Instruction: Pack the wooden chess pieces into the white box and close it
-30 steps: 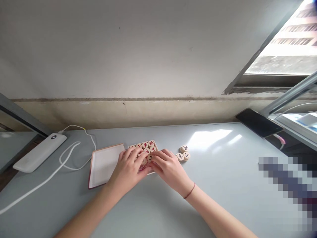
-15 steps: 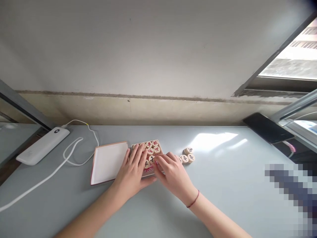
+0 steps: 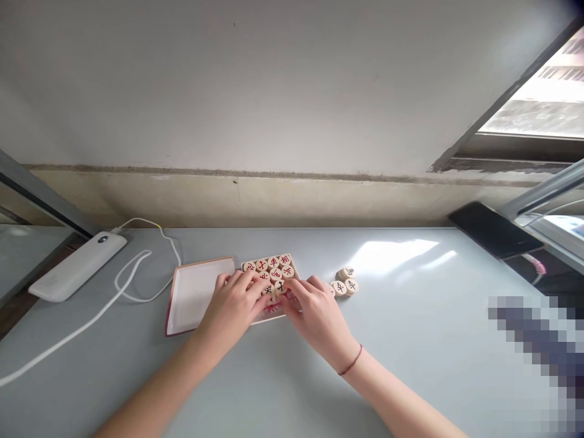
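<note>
A shallow box (image 3: 292, 265) at the middle of the table holds several round wooden chess pieces (image 3: 274, 267) marked in red and black. My left hand (image 3: 230, 307) lies over the box's left side, fingers bent and apart, tips pressing on the pieces. My right hand (image 3: 317, 313), with a red cord at the wrist, reaches in from the right and pinches a black-marked piece (image 3: 280, 286) near the box's front. The front rows of the box are hidden under both hands. The box's lid (image 3: 191, 295) lies open side up just to the left, touching the box.
Three loose chess pieces (image 3: 345, 283) sit right of the box. A white power bank (image 3: 75, 274) with a looping white cable (image 3: 132, 286) lies at the far left. A black phone (image 3: 493, 230) rests at the table's back right corner. A wall runs behind the table.
My left hand's fingers were stretched flat over the pieces and are now bent. My right hand has stayed at the box's right front. The view shifted slightly.
</note>
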`<state>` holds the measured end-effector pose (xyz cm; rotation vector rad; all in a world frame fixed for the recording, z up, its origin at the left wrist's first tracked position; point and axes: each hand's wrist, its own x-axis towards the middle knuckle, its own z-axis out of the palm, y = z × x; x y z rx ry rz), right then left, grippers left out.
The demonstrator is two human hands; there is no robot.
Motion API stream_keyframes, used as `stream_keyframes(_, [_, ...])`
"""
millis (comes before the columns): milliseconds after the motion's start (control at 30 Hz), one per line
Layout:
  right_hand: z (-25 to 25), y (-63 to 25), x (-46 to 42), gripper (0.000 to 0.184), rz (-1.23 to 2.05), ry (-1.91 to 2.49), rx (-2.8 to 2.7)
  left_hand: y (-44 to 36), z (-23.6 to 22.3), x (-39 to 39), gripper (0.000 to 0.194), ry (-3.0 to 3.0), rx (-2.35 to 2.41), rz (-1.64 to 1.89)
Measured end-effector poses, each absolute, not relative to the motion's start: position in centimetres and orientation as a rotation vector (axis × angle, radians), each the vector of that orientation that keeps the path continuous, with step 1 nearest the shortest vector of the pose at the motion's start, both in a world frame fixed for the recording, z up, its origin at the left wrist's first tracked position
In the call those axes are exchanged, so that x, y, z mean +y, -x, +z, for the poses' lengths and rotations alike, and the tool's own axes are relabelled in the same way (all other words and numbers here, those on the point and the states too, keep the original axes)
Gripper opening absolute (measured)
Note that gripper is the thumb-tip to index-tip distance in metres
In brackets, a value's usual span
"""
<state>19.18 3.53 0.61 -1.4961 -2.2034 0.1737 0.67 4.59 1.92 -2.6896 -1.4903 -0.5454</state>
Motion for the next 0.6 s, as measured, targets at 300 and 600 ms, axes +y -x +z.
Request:
stream_keyframes(300, [0.6, -18.9, 3.7, 0.007, 0.215, 1.550, -2.180, -1.2, 1.5, 4.6, 0.009, 2.636, -1.502, -0.525])
stream_keyframes(600, [0.8, -19.0, 3.7, 0.005, 0.254, 1.549, -2.183, 0.2, 3.5, 4.5, 0.021, 2.759, -1.481, -0.434])
